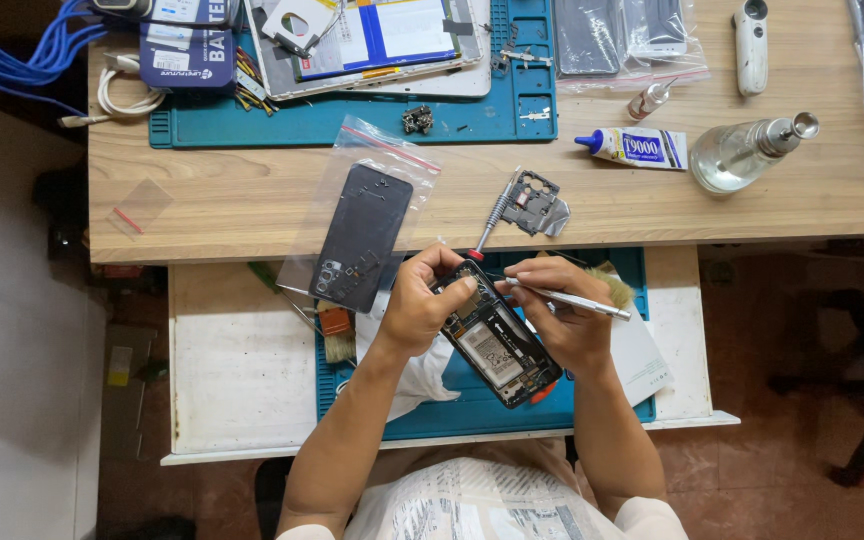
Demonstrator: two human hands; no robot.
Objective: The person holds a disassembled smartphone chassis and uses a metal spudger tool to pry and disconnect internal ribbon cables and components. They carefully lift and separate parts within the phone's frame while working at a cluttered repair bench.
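Note:
An opened black smartphone (500,350) with its inner parts exposed is held above a blue work mat (472,415) on a pull-out shelf. My left hand (420,300) grips the phone's upper end, thumb on its edge. My right hand (562,315) holds a thin silver tool (572,299) like a pen, its tip at the top of the phone. A red-tipped screwdriver (489,222) lies just beyond the hands, next to a grey metal inner plate (537,203).
A black back cover (362,237) on a clear bag lies on the wooden desk (232,195). Behind are a glue tube (637,147), a clear pump bottle (747,152), a second blue mat (512,110) with parts, and a brush (335,330).

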